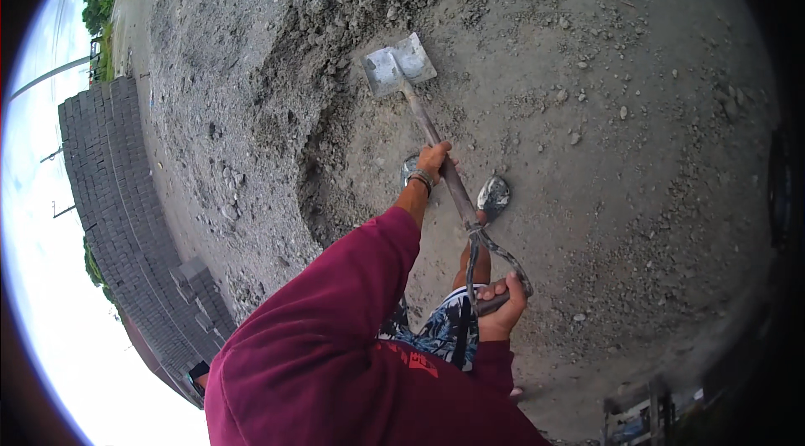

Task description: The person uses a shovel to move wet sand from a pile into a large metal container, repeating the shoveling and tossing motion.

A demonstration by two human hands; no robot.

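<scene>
A long shovel point(457, 189) runs from the middle of the view toward my body. Its flat, square metal blade point(399, 66) is worn pale and rests at or just above the ground, beside loose gravel; whether it touches I cannot tell. No load shows on the blade. My left hand point(435, 163) is wrapped round the wooden shaft about midway, with a band on the wrist. At the near end, my right hand point(505, 305) closes round the crosspiece of the D-shaped handle point(511, 266). Dark strapping binds the handle to the shaft.
A heap of grey gravel and sand point(243, 119) spreads to the left and far side. Stacked grey blocks point(126, 186) stand beyond it. My shoes point(494, 195) are on packed, pebbly ground point(637, 194). A blurred wooden structure point(641, 417) lies at the lower right.
</scene>
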